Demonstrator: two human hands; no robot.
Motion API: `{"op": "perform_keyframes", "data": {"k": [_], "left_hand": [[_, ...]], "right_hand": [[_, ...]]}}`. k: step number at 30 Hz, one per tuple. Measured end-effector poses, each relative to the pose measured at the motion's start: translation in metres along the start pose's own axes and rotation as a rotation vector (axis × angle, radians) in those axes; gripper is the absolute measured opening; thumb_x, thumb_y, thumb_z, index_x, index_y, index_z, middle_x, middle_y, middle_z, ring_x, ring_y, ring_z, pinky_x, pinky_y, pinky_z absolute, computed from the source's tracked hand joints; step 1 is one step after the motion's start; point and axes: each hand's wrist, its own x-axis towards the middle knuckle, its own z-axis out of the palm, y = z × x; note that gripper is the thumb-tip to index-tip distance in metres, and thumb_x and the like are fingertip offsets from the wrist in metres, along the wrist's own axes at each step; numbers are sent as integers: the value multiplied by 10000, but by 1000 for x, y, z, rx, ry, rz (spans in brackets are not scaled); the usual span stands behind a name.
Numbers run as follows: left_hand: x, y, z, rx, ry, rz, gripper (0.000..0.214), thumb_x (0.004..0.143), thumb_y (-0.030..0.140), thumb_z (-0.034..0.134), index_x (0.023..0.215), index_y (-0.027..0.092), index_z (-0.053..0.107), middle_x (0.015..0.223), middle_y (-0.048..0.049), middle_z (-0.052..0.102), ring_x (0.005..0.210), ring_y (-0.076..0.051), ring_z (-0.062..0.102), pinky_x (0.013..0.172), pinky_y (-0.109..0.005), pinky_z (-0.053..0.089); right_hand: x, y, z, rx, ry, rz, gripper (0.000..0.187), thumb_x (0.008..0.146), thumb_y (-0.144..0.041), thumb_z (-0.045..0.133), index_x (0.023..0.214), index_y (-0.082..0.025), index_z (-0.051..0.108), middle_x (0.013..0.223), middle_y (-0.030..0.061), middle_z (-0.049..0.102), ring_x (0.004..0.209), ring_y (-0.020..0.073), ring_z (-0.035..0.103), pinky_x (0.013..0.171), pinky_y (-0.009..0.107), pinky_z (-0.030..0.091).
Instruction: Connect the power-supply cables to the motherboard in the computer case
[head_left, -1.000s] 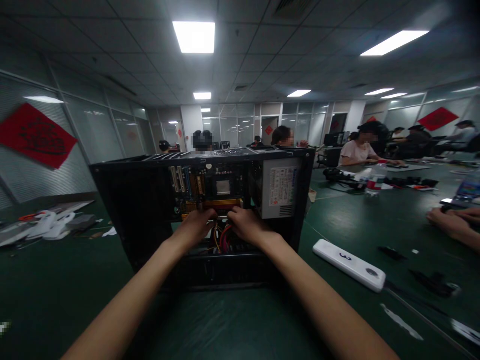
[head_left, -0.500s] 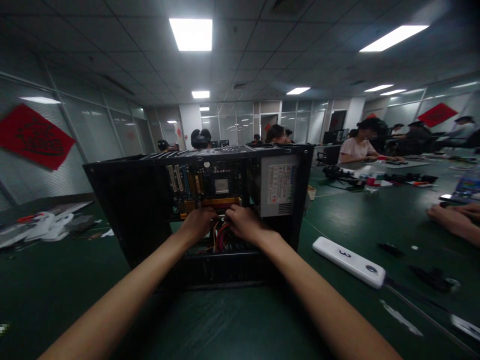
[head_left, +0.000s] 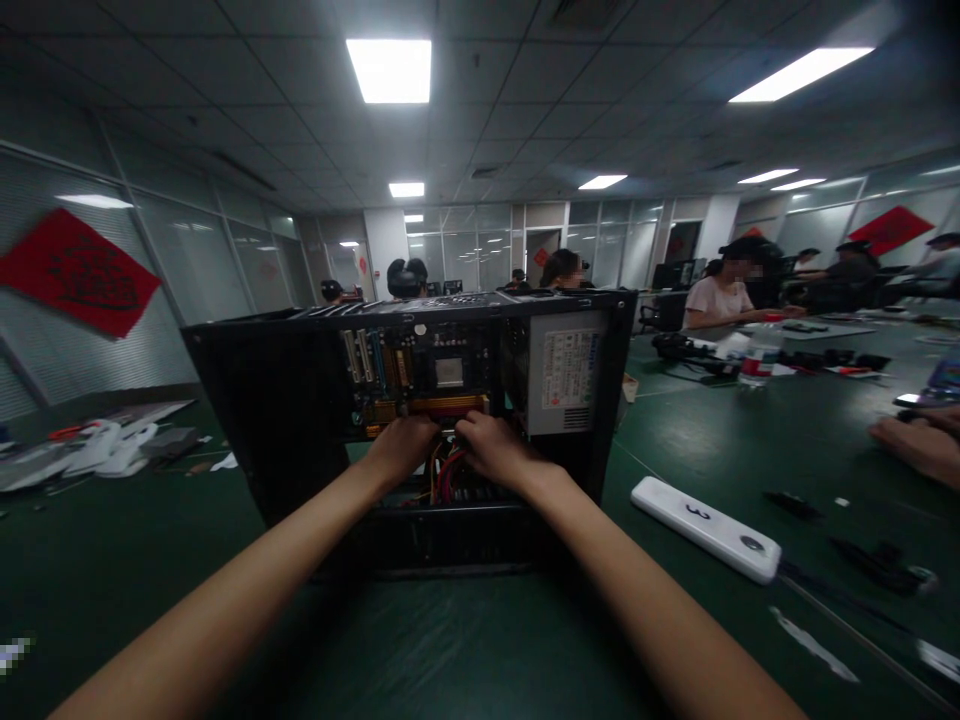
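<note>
A black computer case (head_left: 270, 420) stands on the table with its side facing me uncovered. Inside it sit a motherboard (head_left: 476, 350) with a square metal-topped processor (head_left: 450, 373) and a silver power supply (head_left: 568, 375) at the right. My left hand (head_left: 403, 447) and my right hand (head_left: 491, 443) are both inside, close together at the lower edge of the memory slots (head_left: 450, 404). Their fingers are bent inward and closed; whatever they grip is too small or hidden to name. Red, yellow and black cables (head_left: 447, 472) hang just below and between the hands.
On the green table (head_left: 697, 430), a white device marked 3 (head_left: 705, 528) with a cable lies to the right. Beyond are a water bottle (head_left: 760, 352) and a co-worker's hands (head_left: 919, 440). White packaging and papers (head_left: 120, 445) lie at the left. Other people sit farther back.
The whole view has shifted slightly, so the case and table things appear a little farther right. Both hands keep the same place at the memory slots.
</note>
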Motion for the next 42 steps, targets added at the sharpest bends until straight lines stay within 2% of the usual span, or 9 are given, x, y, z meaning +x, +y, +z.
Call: {"op": "perform_keyframes", "data": {"k": [6, 10, 15, 18, 21, 32, 39, 42], "left_hand": [[2, -3, 4, -45, 20, -15, 250, 912, 175, 500, 970, 171, 743, 960, -105, 747, 913, -240, 709, 774, -294, 506], [3, -3, 8, -56, 31, -51, 220, 900, 201, 535, 933, 166, 749, 922, -110, 750, 891, -246, 712, 763, -293, 504], [1, -1, 8, -78, 32, -84, 220, 904, 218, 543, 941, 165, 754, 933, -116, 754, 882, -248, 715, 767, -296, 507], [0, -3, 9, -105, 26, -68, 213, 902, 226, 568, 1009, 183, 747, 999, -96, 754, 930, -239, 711, 810, -288, 506], [-1, -6, 11, -145, 29, -50, 231, 908, 219, 569, 1069, 201, 733, 1045, -74, 750, 982, -226, 702, 839, -272, 501], [2, -6, 13, -187, 40, -75, 230, 917, 227, 551, 1037, 179, 741, 1009, -108, 748, 966, -254, 701, 839, -313, 500], [-4, -8, 8, -209, 63, -152, 188, 866, 202, 608, 991, 199, 748, 971, -74, 758, 932, -213, 700, 808, -266, 489], [-13, -5, 1, -285, 147, -212, 215, 886, 234, 579, 1003, 196, 755, 999, -68, 760, 942, -212, 699, 831, -277, 482]], "right_hand": [[0, 0, 2, -14, -1, -14, 222, 850, -139, 559, 1063, -145, 622, 1114, 109, 608, 963, 221, 627, 755, 276, 445], [1, 1, 5, -8, -2, -14, 227, 839, -139, 582, 1064, -148, 611, 1110, 107, 600, 969, 229, 621, 755, 283, 445], [2, 2, 7, 4, 77, -23, 229, 828, -110, 579, 1051, -158, 594, 1125, 96, 585, 966, 217, 617, 738, 272, 431], [2, 4, 8, 0, 105, -8, 205, 830, -94, 567, 1025, -153, 593, 1107, 94, 589, 965, 216, 617, 727, 268, 423], [2, 6, 11, -3, 106, -12, 185, 839, -117, 577, 1019, -153, 591, 1106, 94, 586, 952, 217, 619, 712, 268, 419], [2, 6, 15, 17, 66, -22, 218, 818, -98, 602, 1029, -152, 588, 1088, 94, 587, 916, 209, 616, 699, 269, 412], [3, 8, 16, 23, 156, -51, 218, 809, -83, 612, 1010, -159, 577, 1080, 79, 578, 918, 196, 593, 697, 264, 398], [3, 5, 10, -16, 219, -62, 164, 826, -70, 598, 962, -159, 573, 1053, 75, 577, 902, 188, 580, 692, 265, 389]]}}
